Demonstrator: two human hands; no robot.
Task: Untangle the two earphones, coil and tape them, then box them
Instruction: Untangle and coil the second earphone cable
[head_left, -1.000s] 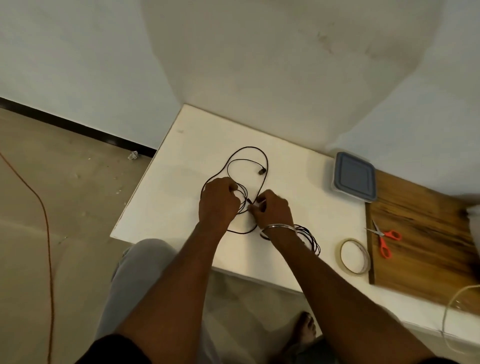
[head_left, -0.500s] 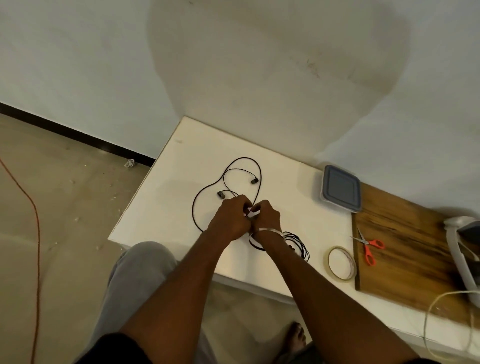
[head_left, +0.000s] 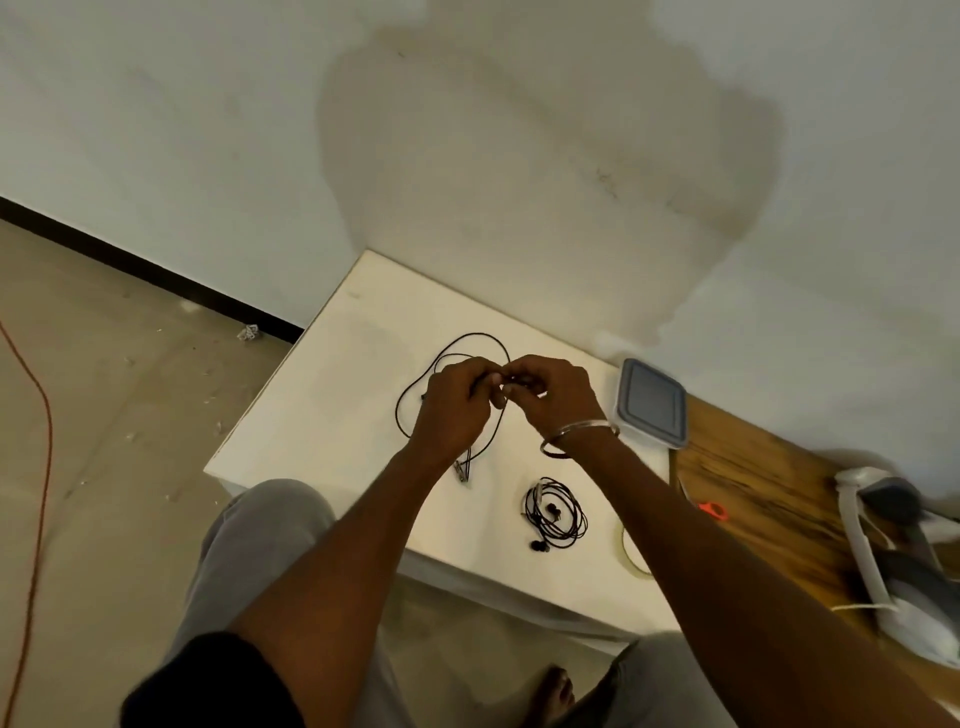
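Nearest the person, the coiled earphone (head_left: 555, 514) lies in full view by the front edge of the table (head_left: 337, 405); half a second ago the right wrist covered most of it. It rests as a tight bundle, touched by neither hand, so 1 of the 2 earphones looks coiled, though whether it is taped is too small to tell. Just to its right the tape roll (head_left: 631, 558) peeks from under the right forearm, and the orange handle of the scissors (head_left: 712, 510) shows on the wooden board (head_left: 769, 478).

Farther in, both hands have risen off the tabletop and moved away from the body. The left hand (head_left: 457, 410) and the right hand (head_left: 556, 395) meet fingertip to fingertip, each with fingers curled and pinching the cable of the loose earphone (head_left: 480, 334). Its loop, which lay flat and wide on the table before, is now partly lifted, with 2 strands hanging under the left hand down to the surface. I judge the work has passed to earphone 2: gathering its cable for coiling, with taping and boxing of both yet to come.

Farthest, the box (head_left: 652, 400) sits by the wall with its grey lid on
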